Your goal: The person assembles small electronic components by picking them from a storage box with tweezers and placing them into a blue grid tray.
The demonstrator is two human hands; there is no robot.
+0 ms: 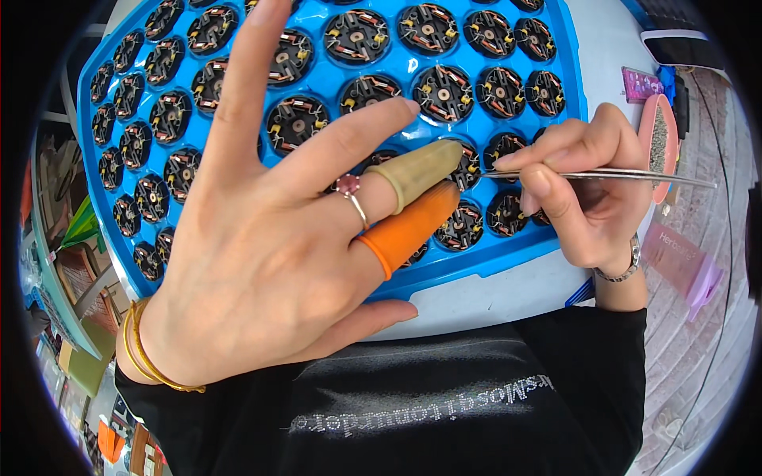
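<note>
A blue moulded tray (575,79) carries many round black parts (429,28), each fitted with small copper-coloured and yellow components. My left hand (262,254) lies over the tray with its fingers spread and holds nothing. Its index finger wears an orange finger cot (409,230), the finger beside it a beige one (421,170). Both covered fingertips rest at one round black part (470,165), partly hiding it. In my right hand (595,182), closed in a pinch, is a pair of metal tweezers (627,174) whose tips point left at that same part.
Right of the tray sits a pink dish (657,143) of small grey pieces, with a small purple packet (640,84) and a phone-like device (683,51) beyond it. A translucent lilac container (679,262) lies lower right. A dark cable (718,135) runs along the right side.
</note>
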